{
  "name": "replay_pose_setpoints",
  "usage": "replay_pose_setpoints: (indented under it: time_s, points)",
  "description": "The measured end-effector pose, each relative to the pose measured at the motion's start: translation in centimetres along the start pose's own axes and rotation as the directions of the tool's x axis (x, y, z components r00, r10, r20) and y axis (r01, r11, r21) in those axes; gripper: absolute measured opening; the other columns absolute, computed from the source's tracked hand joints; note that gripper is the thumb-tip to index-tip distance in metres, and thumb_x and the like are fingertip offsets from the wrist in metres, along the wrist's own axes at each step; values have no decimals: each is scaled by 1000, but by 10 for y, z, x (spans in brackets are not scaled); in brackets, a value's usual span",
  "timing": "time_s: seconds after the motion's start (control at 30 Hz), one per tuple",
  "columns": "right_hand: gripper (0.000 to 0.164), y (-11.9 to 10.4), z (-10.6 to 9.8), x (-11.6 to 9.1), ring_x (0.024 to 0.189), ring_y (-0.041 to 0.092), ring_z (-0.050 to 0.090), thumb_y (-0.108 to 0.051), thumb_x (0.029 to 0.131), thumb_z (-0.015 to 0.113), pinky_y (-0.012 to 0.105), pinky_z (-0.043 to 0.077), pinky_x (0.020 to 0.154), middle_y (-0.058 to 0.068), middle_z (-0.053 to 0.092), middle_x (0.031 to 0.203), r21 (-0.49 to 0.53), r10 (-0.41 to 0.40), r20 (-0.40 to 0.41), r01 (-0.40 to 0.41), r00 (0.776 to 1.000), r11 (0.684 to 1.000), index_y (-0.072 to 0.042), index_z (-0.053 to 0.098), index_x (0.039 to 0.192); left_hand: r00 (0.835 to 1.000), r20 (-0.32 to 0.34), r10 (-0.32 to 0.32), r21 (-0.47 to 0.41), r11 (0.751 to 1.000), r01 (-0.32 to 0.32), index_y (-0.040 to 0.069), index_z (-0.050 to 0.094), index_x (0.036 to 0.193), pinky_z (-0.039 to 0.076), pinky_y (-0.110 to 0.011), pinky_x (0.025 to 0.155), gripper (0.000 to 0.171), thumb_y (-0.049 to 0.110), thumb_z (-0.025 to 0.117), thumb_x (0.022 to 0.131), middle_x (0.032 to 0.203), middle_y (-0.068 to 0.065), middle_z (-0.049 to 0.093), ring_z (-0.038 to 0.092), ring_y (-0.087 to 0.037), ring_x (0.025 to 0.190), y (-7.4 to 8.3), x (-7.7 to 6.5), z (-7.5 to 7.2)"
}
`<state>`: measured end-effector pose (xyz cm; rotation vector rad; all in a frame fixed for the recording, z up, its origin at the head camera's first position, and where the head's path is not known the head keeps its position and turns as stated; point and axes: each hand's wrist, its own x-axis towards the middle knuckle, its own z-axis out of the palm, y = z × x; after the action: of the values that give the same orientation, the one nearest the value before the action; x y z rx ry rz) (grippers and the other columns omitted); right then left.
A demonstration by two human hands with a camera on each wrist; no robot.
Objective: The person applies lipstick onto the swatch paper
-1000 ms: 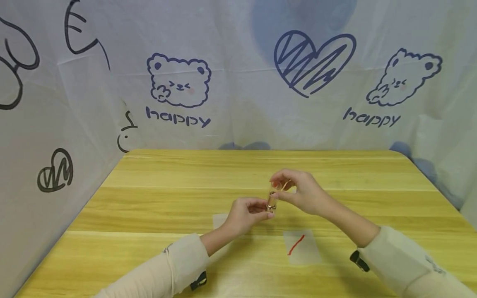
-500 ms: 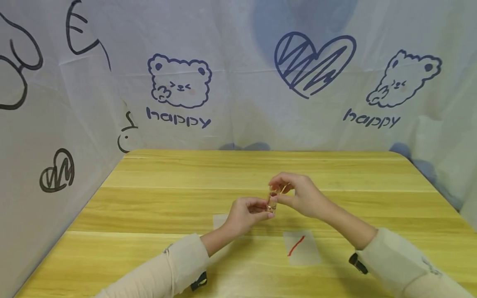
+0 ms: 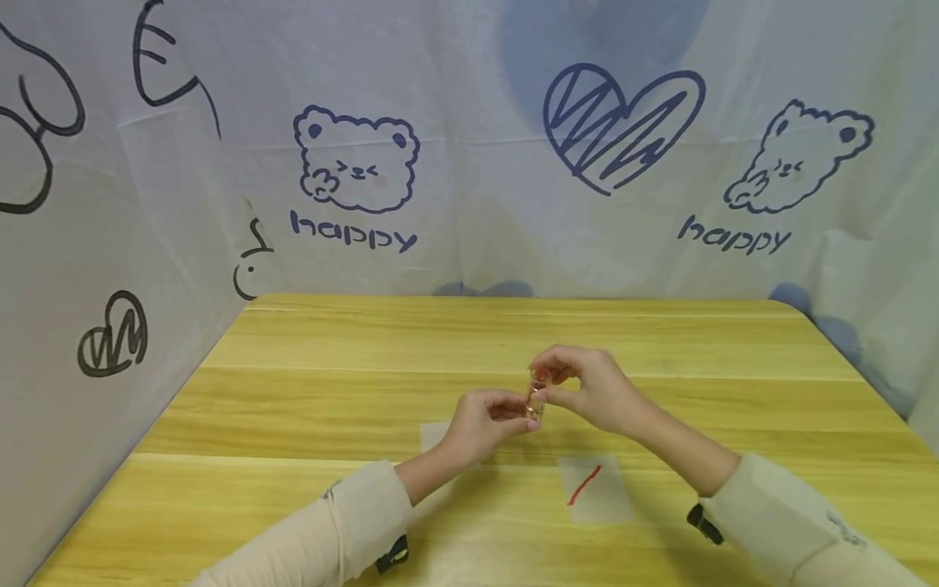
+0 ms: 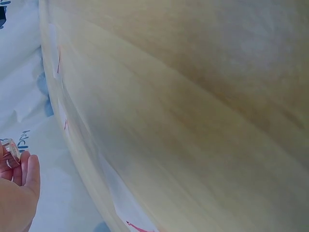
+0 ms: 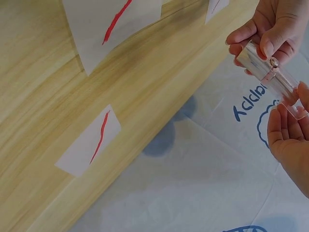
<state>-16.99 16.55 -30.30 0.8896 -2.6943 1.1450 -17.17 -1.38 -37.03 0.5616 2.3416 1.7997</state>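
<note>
A lipstick with a shiny silver-gold base is held between both hands above the table. My left hand grips the base between thumb and fingers. From above, my right hand pinches the clear cap, which sits over the lipstick's upper part. Some red shows through the cap. In the left wrist view my left hand is at the lower left edge, with part of the lipstick at its fingertips.
On the wooden table lies a white paper with a red stroke. Another paper is mostly hidden behind my left hand and forearm. The right wrist view shows several marked papers, one a small slip. Printed cloth hangs behind the table.
My right hand has moved down a little with the clear cap, closer to the left hand, and the cap covers more of the lipstick. The left hand has stayed in place.
</note>
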Motion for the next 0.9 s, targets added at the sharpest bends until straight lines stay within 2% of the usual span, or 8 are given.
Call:
replay_pose_setpoints:
  time_s: [0.2, 0.43, 0.67, 0.9]
  points:
    - [23, 2, 1, 3, 84, 17, 62, -6, 82, 69, 31, 55, 76, 5, 67, 91, -8, -10, -9, 10, 1000, 1000, -2, 65, 104, 999, -27, -24, -10, 1000, 24, -8, 66, 102, 56, -21, 72, 26, 5, 71, 80, 98, -22, 69, 68, -26, 86, 1, 3, -1]
    - [26, 6, 2, 10, 82, 20, 63, -4, 82, 69, 27, 55, 72, 10, 67, 90, 29, 5, -41, -4, 999, 1000, 3, 63, 106, 999, -52, 2, 2, 1000, -2, -7, 64, 100, 56, -22, 72, 25, 3, 72, 79, 97, -22, 68, 67, -28, 87, -3, 11, -4]
    - [20, 19, 4, 21, 81, 20, 63, -5, 81, 69, 30, 55, 73, 11, 67, 88, 21, 86, -51, -85, 995, 996, 1, 64, 100, 999, -33, 0, 59, 998, 2, -7, 65, 98, 56, -22, 70, 22, 3, 72, 79, 95, -21, 69, 68, -26, 85, -8, 28, -7]
    - [20, 31, 5, 33, 85, 25, 63, -4, 82, 69, 37, 55, 75, 13, 67, 90, 25, 111, -59, -110, 992, 994, 1, 65, 101, 999, -33, 10, 143, 990, -6, -7, 66, 96, 57, -22, 69, 21, 1, 73, 77, 92, -20, 69, 68, -26, 82, -10, 49, -9]
